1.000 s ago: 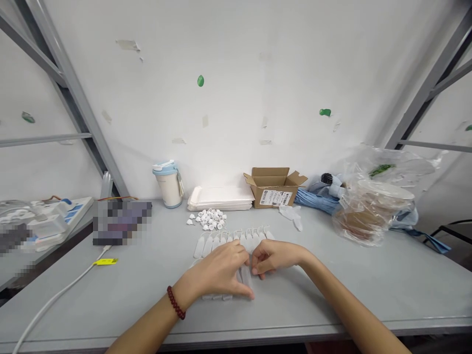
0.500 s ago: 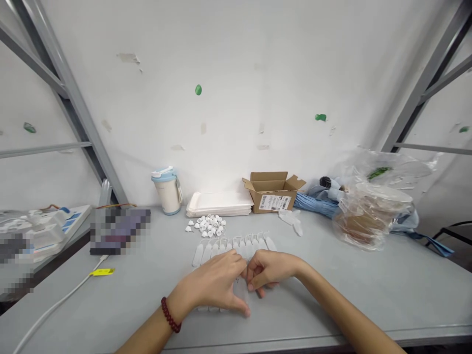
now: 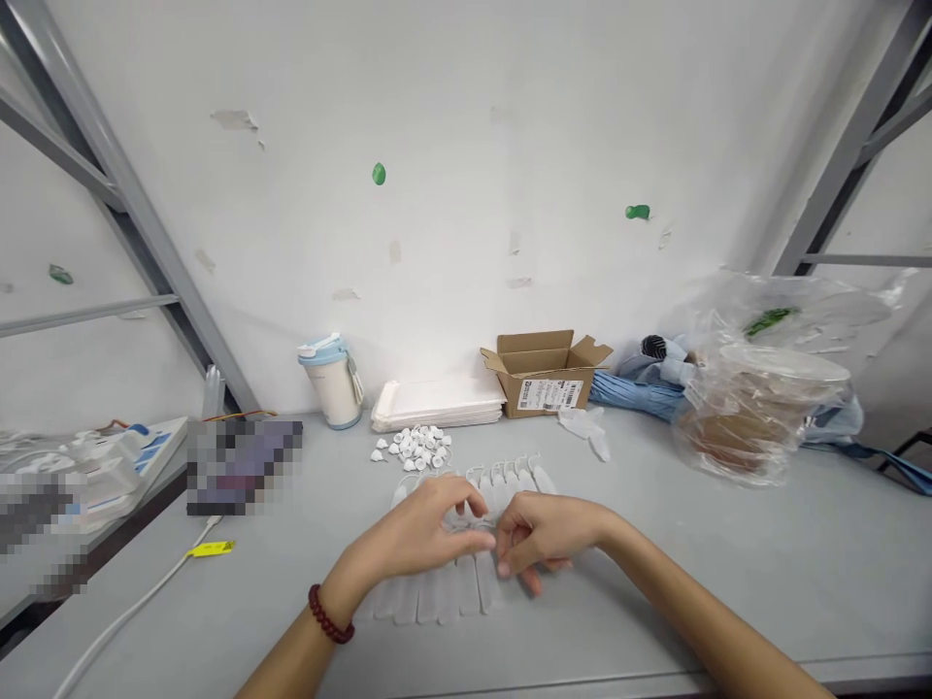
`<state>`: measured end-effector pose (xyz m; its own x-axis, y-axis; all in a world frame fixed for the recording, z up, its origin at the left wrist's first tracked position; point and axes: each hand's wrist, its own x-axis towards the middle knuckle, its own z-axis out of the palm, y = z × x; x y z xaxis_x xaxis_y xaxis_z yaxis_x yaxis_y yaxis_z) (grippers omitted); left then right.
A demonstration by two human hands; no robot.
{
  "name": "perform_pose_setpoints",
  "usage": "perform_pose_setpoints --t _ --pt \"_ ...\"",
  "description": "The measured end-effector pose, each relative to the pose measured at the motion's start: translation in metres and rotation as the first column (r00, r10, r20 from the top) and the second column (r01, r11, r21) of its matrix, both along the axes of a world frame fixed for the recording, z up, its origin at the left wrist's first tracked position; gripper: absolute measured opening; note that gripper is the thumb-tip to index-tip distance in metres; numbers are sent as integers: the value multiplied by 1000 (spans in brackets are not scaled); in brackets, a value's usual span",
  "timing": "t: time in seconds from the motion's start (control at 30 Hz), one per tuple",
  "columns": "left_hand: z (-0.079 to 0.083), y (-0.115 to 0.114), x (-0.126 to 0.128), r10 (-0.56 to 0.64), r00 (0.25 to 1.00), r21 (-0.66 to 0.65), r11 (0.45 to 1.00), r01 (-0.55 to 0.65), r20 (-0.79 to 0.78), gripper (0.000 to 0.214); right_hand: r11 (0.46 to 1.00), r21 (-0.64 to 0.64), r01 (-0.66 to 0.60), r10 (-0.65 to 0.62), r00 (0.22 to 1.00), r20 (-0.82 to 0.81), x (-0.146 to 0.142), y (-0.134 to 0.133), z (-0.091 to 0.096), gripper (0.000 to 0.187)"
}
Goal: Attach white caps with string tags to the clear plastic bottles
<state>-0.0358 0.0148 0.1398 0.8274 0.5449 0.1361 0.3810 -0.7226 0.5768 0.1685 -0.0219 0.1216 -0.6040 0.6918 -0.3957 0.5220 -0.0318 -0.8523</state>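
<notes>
Two rows of slim, translucent white pieces lie on the grey table. The back row (image 3: 543, 479) has thin curled strings or loops at its far ends. Several pieces of the front row (image 3: 449, 592) lie side by side below my left hand. That hand (image 3: 426, 524) hovers over the rows, thumb and fingers apart, with nothing between them. My right hand (image 3: 543, 536) is at the right end of the front row, its fingers curled and thumb tip beside the last piece. Whether anything is pinched there is hidden. A pile of small white caps (image 3: 420, 447) sits behind the rows.
Along the wall stand a cup with a blue lid (image 3: 333, 383), a stack of white flat packs (image 3: 437, 403) and an open cardboard box (image 3: 546, 379). Loose translucent pieces (image 3: 586, 429) lie before the box. To the right is a plastic-wrapped bundle (image 3: 761, 398); to the left, a cable (image 3: 138, 607).
My left thumb has risen and the fingers have spread, uncovering the front row. My right hand stays curled at the row's right end. The camera view has shifted slightly.
</notes>
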Motion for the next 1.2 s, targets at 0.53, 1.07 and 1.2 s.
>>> perform_pose_setpoints --t 0.53,1.07,1.2 --pt "-37 73 -21 348 917 294 871 -393 195 27 494 779 385 -771 608 188 88 29 1 15" --pt "-46 92 -20 272 947 256 916 -310 172 28 521 739 426 -823 480 304 127 29 -7 16" --pt "-50 95 -20 309 928 253 899 -357 210 19 535 717 448 -812 508 288 130 28 -9 16"
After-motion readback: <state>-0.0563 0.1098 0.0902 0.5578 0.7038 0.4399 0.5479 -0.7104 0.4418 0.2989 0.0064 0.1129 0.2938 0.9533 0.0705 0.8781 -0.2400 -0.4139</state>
